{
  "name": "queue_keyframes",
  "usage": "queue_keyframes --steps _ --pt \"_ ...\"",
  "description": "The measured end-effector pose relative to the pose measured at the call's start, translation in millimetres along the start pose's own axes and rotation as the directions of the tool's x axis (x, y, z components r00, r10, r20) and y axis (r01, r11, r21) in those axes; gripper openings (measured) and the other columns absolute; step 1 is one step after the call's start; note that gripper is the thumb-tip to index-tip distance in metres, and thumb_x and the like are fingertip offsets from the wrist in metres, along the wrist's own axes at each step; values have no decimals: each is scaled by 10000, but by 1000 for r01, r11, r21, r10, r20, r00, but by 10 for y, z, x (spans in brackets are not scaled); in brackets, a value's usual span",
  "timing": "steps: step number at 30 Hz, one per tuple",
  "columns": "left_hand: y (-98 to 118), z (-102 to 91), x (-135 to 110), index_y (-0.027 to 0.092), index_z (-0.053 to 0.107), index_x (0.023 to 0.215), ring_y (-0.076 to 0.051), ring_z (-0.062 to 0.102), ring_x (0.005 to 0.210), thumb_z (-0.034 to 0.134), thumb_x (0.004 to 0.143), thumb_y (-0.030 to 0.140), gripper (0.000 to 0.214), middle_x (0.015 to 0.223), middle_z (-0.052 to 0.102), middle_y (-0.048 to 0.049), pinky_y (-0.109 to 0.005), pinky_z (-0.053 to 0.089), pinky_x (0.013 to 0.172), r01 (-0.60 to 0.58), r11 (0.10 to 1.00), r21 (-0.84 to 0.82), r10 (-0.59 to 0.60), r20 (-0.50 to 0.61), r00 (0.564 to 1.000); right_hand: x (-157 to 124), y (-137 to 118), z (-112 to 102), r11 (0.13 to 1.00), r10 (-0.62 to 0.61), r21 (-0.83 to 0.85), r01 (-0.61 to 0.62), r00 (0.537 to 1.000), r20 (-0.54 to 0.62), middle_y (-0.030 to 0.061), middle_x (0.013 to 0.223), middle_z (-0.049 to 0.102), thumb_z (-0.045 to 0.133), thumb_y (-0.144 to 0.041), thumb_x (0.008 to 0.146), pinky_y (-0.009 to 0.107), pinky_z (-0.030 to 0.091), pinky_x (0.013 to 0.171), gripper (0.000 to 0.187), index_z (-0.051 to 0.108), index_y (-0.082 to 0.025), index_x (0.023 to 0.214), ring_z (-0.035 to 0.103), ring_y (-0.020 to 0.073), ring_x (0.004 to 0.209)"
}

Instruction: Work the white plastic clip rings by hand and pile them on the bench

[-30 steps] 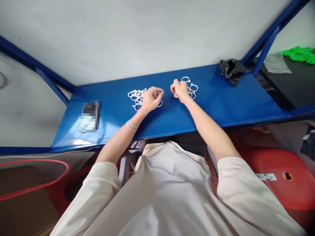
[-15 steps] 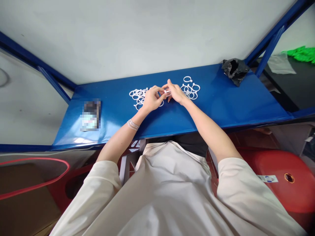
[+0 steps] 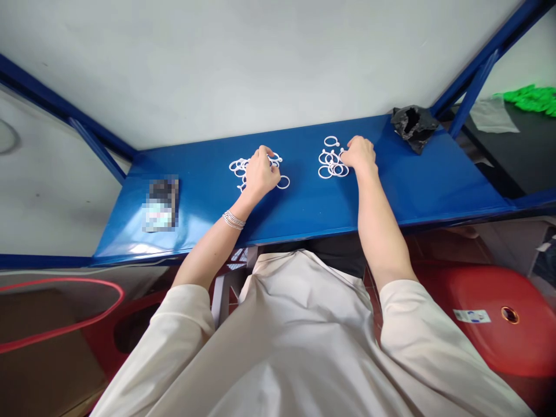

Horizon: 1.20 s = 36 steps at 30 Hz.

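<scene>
Several thin white rings with small knobs point(image 3: 282, 182) lie in a loose heap on the left of the blue tabletop point(image 3: 304, 208). My left hand point(image 3: 261, 174) is over this heap with its fingers curled down, closed about a white ring among the others. It hides part of the heap. A second group of white rings point(image 3: 325, 171) lies further right, partly overlapping. At that group's right edge, my right hand point(image 3: 361, 155) has its thumb and fingers closed on a white ring, which is partly covered. One ring point(image 3: 331, 141) lies apart, behind the group.
A crumpled black plastic bag point(image 3: 414, 127) stands at the tabletop's back right. A blurred-out object point(image 3: 160, 204) lies on the left. Blue frame bars point(image 3: 471, 95) flank the surface, against a pale wall point(image 3: 269, 63). A red stool point(image 3: 490, 313) is at the lower right.
My hands were together around a white ring between the two groups. They have parted: the right moved right to the right-hand group, the left shifted slightly left over its heap.
</scene>
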State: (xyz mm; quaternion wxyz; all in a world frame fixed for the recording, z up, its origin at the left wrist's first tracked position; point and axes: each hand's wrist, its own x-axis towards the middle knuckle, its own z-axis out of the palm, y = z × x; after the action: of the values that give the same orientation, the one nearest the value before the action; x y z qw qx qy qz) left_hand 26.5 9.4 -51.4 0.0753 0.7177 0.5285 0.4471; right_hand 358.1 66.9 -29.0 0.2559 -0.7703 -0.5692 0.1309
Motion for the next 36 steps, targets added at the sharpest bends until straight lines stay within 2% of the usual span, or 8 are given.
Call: queue_keyframes --steps 2,4,8,13,18,26,33,36 --pt "27 11 -11 235 623 1079 -312 702 1004 758 932 183 206 983 653 -96 -522 603 964 -13 1000 5 13 18 1000 -3 3 -5 999 -7 46 6 1000 14 266 1158 746 843 -63 814 727 530 1081 200 768 -122 990 700 483 1232" --pt "72 19 -22 234 634 1072 -306 699 1000 764 938 201 189 999 655 -96 -518 605 970 -26 1000 12 26 28 999 -25 -28 -5 986 -84 140 91 995 -55 228 1065 749 811 -101 865 684 543 1069 100 745 -166 904 702 431 1176" --pt "161 20 -36 228 653 1096 -280 686 972 763 978 260 165 1004 663 -93 -486 595 967 -52 998 26 50 69 996 -149 -208 -13 899 -278 284 334 935 -220 190 1018 728 655 -241 1048 552 533 1105 110 724 -196 975 656 344 1192" --pt "261 -2 -39 234 671 1123 -229 662 899 772 1030 453 259 1000 677 -73 -432 586 925 -83 996 -26 85 93 992 -508 -629 27 793 -418 450 411 904 -90 118 1047 738 733 -296 1006 487 573 1029 86 735 -216 976 676 261 935" --pt "356 -21 -40 229 690 1068 -170 588 746 710 1047 658 430 949 671 -47 -382 566 827 -105 991 -82 116 136 984 -820 -905 118 715 -527 550 432 850 17 85 987 755 794 -289 914 451 581 950 85 731 -235 896 674 260 904" --pt "395 -34 -34 242 657 954 -179 588 713 610 1104 607 398 859 647 -43 -373 541 747 -149 973 -176 188 232 954 -887 -882 109 727 -592 501 470 799 109 36 832 702 758 -153 824 405 527 843 166 632 -253 867 628 247 819" --pt "467 -69 -42 250 656 987 -172 612 683 555 1130 569 364 864 675 -44 -357 519 690 -116 962 -246 180 260 949 -886 -891 125 732 -602 449 513 796 71 78 979 717 776 -234 885 446 546 907 229 679 -258 1091 658 294 954" --pt "492 -80 -40 251 661 997 -167 616 680 539 1132 607 399 879 683 -45 -355 509 691 -115 959 -260 183 255 949 -903 -916 117 717 -618 455 528 784 64 86 1032 721 723 -224 908 431 535 894 152 685 -244 1054 650 269 915"
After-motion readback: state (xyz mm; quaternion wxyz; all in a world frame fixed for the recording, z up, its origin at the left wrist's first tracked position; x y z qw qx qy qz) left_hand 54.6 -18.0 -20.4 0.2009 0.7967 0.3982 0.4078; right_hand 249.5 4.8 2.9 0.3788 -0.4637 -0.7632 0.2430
